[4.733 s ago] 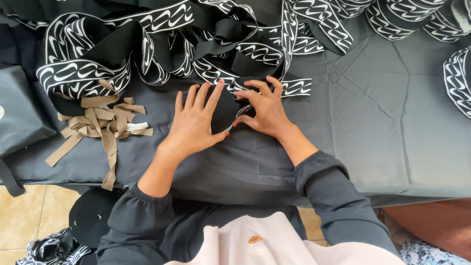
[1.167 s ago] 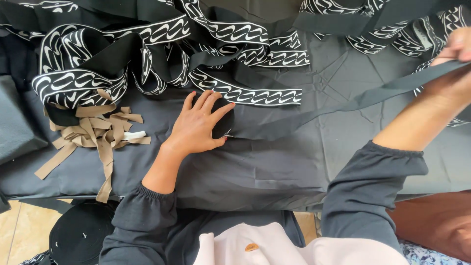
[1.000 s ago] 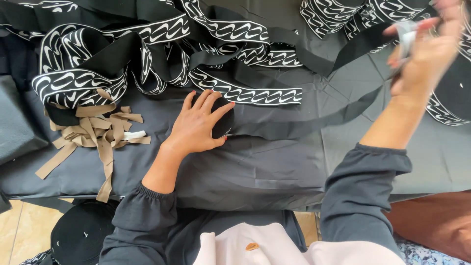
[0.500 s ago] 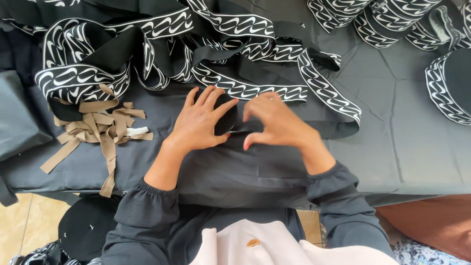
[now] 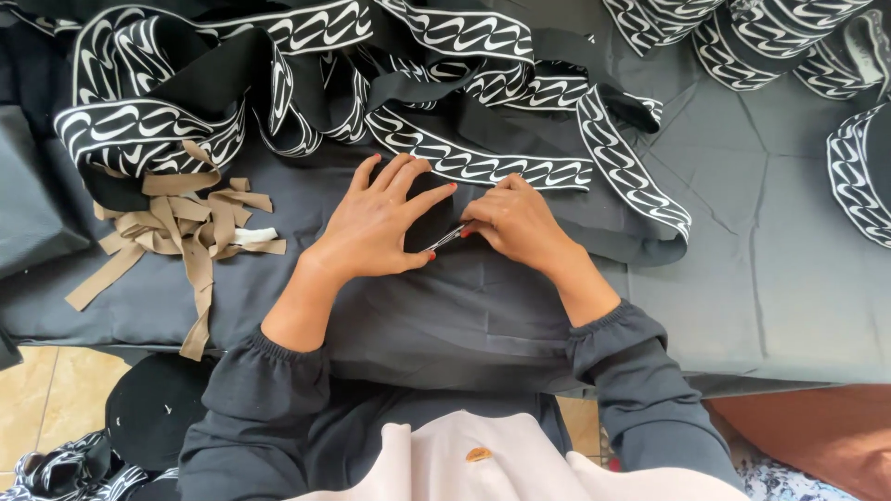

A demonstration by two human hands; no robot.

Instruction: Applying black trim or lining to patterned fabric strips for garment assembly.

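Now your left hand [image 5: 376, 227] lies flat w/ fingers spread, pinning the black elastic band end [image 5: 429, 221] steady, while your right hand [image 5: 515, 223] pinches a small silvery tool [image 5: 447, 238] against it.

Your left hand [image 5: 376, 227] lies flat, fingers spread, palm down. Your right hand [image 5: 515, 221] sits just beside it, fingers curled and pinched, fingertips nearly meeting your left thumb.

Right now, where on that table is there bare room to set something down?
Bare grey cloth lies right of the right hand, below the patterned band. The near edge before both hands is free too. The far side and the tan strips left are crowded.
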